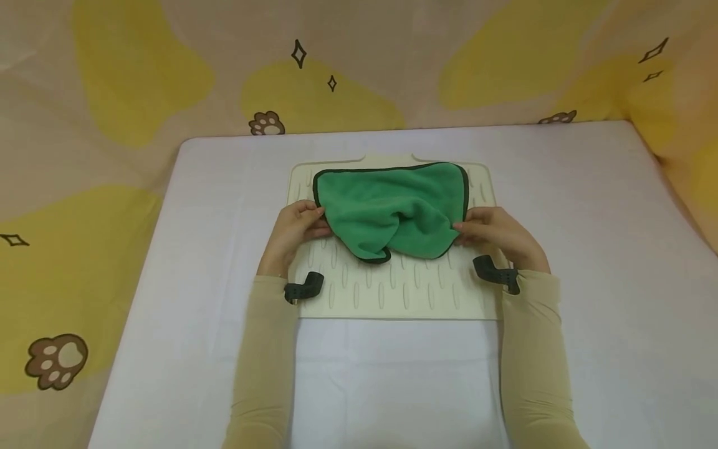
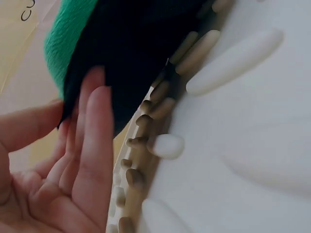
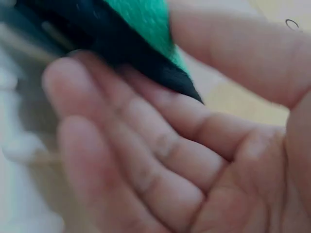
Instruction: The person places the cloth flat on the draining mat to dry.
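A green cloth [image 1: 387, 199] with a dark edge lies bunched over the upper part of a cream ridged board [image 1: 381, 299]. My left hand [image 1: 300, 227] pinches the cloth's left edge between thumb and fingers. At the opposite side, my right hand [image 1: 493, 231] grips the right edge the same way. In the left wrist view the dark underside of the cloth [image 2: 131, 53] shows above the fingers, lifted at that edge. The right wrist view has the cloth's dark border [image 3: 160, 73] between the thumb and the fingers. Folds gather in the cloth's middle, and its lower edge is uneven.
The board rests on a white-covered table [image 1: 392, 386]. A patterned yellow and beige fabric [image 1: 392, 62] hangs behind the table and along its sides. Black wrist mounts [image 1: 305, 287] sit over both sleeves, close above the board's sides.
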`<state>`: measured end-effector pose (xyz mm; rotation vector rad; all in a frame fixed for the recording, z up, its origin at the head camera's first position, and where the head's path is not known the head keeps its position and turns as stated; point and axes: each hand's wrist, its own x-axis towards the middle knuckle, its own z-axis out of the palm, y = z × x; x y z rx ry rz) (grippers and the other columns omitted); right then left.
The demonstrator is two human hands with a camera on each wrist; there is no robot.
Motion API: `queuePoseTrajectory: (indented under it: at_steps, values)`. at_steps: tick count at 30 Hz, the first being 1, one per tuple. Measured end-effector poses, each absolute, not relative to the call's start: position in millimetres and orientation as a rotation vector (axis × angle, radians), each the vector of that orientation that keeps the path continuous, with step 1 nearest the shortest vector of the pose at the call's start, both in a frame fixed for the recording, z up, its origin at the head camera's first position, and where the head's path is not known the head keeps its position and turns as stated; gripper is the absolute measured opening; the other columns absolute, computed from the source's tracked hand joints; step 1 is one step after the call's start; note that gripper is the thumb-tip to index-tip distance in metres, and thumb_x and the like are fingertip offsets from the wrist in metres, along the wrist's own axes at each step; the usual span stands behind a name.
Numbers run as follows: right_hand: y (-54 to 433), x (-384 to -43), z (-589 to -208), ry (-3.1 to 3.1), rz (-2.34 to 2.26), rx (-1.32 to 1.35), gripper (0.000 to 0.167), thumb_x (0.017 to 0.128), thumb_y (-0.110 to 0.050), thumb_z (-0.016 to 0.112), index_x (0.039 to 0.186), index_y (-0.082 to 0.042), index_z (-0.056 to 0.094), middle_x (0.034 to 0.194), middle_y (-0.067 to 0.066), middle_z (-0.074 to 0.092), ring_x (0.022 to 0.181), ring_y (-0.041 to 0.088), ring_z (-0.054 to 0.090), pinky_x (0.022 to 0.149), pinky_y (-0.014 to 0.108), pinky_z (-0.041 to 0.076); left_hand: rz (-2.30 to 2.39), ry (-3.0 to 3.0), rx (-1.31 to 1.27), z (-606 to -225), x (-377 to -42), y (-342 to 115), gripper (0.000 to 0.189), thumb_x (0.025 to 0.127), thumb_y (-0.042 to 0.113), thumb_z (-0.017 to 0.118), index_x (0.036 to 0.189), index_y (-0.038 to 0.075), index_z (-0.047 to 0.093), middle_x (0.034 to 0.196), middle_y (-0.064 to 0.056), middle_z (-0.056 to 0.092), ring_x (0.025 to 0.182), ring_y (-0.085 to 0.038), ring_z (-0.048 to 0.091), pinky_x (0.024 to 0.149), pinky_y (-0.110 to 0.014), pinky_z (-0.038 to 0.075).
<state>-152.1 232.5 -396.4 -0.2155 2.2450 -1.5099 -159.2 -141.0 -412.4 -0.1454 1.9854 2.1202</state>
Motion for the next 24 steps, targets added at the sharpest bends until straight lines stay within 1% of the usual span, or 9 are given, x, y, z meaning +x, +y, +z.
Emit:
queuePoseTrajectory:
  at_steps: [4,7,11,14,17,19,21,24]
  values:
    - [231.4,-152.8,-398.4,2.227,-1.657,-0.107,0.03,0.094,-0.02,0.06,0.094,0.01,0.055,0.079,0.008,0.069,0.072,0.018,0.067,0.069,0.026,0.055,2.233,1.978,-0.24,-410.8,-160.3,-141.7,0.006,0.097,0.006,0.052,0.097,0.0,0.052,0.074,-0.002,0.062,0.067,-0.011,0.062,0.067,-0.024,0.056]
    - [228.6,-153.7,-399.9,2.198,-1.821,-0.013,0.026,0.094,-0.018,0.06,0.09,0.006,0.053,0.074,0.005,0.068,0.067,0.016,0.066,0.066,0.025,0.055,2.263,1.966,-0.279,-410.5,-160.7,-142.9,0.008,0.097,0.008,0.052,0.098,0.001,0.053,0.076,-0.002,0.061,0.068,-0.011,0.061,0.068,-0.023,0.055]
    - [225.6,-154.8,-401.1,2.125,-1.988,0.043,0.02,0.093,-0.015,0.061,0.089,0.003,0.053,0.071,0.004,0.067,0.064,0.015,0.065,0.063,0.024,0.054,2.133,1.938,-0.168,-409.4,-158.8,-146.9,0.017,0.098,0.016,0.053,0.1,-0.001,0.055,0.082,-0.004,0.063,0.073,-0.013,0.064,0.073,-0.026,0.055]
    - [227.4,-154.3,-401.2,2.118,-1.935,0.011,0.022,0.093,-0.018,0.061,0.094,0.003,0.055,0.074,0.004,0.067,0.066,0.017,0.065,0.066,0.025,0.054,1.946,1.896,0.005,-409.4,-155.7,-151.4,0.023,0.097,0.017,0.054,0.099,-0.006,0.057,0.083,-0.008,0.066,0.077,-0.017,0.067,0.075,-0.03,0.056]
    - [230.5,-153.6,-401.7,2.161,-1.769,-0.082,0.026,0.093,-0.02,0.061,0.095,0.006,0.055,0.077,0.005,0.067,0.071,0.019,0.066,0.07,0.026,0.055,1.801,1.839,0.159,-410.8,-153.4,-152.4,0.024,0.096,0.011,0.055,0.098,-0.013,0.057,0.082,-0.014,0.069,0.077,-0.022,0.069,0.074,-0.033,0.056]
    - [232.5,-153.2,-402.4,2.18,-1.688,-0.144,0.028,0.093,-0.019,0.061,0.095,0.008,0.054,0.079,0.005,0.067,0.074,0.019,0.066,0.072,0.026,0.054,1.759,1.825,0.221,-411.6,-152.9,-149.8,0.023,0.095,0.007,0.055,0.099,-0.015,0.057,0.082,-0.016,0.069,0.077,-0.023,0.069,0.074,-0.034,0.056]
    - [232.9,-153.4,-403.1,2.176,-1.671,-0.175,0.029,0.093,-0.017,0.062,0.094,0.01,0.053,0.08,0.005,0.066,0.075,0.018,0.066,0.073,0.026,0.054,1.767,1.836,0.208,-411.4,-152.9,-145.5,0.022,0.094,0.006,0.056,0.098,-0.015,0.057,0.081,-0.016,0.069,0.075,-0.022,0.069,0.073,-0.033,0.056]
    - [231.7,-153.7,-403.3,2.173,-1.702,-0.166,0.027,0.092,-0.016,0.062,0.092,0.009,0.052,0.079,0.003,0.066,0.073,0.016,0.065,0.073,0.025,0.054,1.83,1.882,0.122,-410.4,-153.4,-140.1,0.02,0.095,0.007,0.056,0.098,-0.013,0.057,0.078,-0.012,0.069,0.073,-0.02,0.069,0.072,-0.032,0.056]
